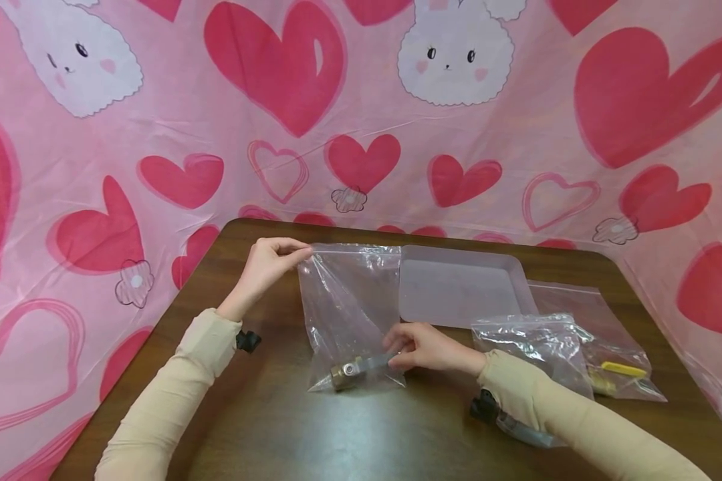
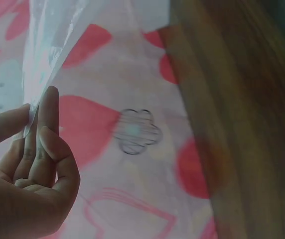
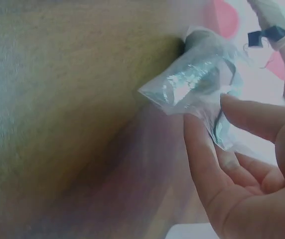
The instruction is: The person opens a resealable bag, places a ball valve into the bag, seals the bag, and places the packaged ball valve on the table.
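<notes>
A clear zip bag hangs upright in the middle, just above or on the table; I cannot tell which. Inside, at its bottom, sits a brass ball valve with a flat grey lever handle. My left hand pinches the bag's upper left corner between thumb and fingers, as the left wrist view also shows on the bag film. Through the plastic, my right hand pinches the end of the lever at the bag's lower right. In the right wrist view, crinkled film blurs the valve.
A shallow translucent grey tray lies behind the right hand. Right of it are a crinkled clear bag and another bag containing a yellow-handled valve. Heart-printed cloth surrounds the brown wooden table.
</notes>
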The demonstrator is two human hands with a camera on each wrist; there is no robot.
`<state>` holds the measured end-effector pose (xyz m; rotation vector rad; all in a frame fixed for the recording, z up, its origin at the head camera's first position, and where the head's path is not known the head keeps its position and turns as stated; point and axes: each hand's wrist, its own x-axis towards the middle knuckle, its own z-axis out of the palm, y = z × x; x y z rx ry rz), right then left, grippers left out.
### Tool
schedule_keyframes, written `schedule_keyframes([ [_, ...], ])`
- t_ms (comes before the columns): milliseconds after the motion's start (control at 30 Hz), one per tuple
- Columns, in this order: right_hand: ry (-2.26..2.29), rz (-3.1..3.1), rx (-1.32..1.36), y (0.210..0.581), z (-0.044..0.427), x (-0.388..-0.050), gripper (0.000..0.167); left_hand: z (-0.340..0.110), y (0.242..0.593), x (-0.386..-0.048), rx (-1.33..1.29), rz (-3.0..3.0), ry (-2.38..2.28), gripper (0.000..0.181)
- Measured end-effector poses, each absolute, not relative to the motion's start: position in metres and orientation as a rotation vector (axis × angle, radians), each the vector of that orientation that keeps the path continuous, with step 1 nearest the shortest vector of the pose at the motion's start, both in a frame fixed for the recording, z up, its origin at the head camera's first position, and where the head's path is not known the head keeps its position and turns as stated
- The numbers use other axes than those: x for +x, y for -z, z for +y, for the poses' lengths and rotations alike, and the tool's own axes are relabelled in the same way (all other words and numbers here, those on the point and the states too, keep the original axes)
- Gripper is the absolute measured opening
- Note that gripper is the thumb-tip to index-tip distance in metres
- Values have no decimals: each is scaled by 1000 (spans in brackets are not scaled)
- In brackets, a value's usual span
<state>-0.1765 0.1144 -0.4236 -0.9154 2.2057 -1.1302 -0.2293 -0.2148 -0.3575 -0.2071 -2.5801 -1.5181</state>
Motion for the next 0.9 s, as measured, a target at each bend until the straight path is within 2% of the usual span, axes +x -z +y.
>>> schedule_keyframes([
  [300, 1352, 2086, -575, 425, 105, -175, 25, -220, 383, -269, -145, -2699, 1465, 31],
  [600, 1397, 2072, -420, 424, 95, -177, 28, -216, 406, -292, -80, -2794, 1480, 32],
  [900, 1461, 2018, -277, 427, 91, -183, 17, -215, 423, -306, -60, -2818, 1494, 31],
])
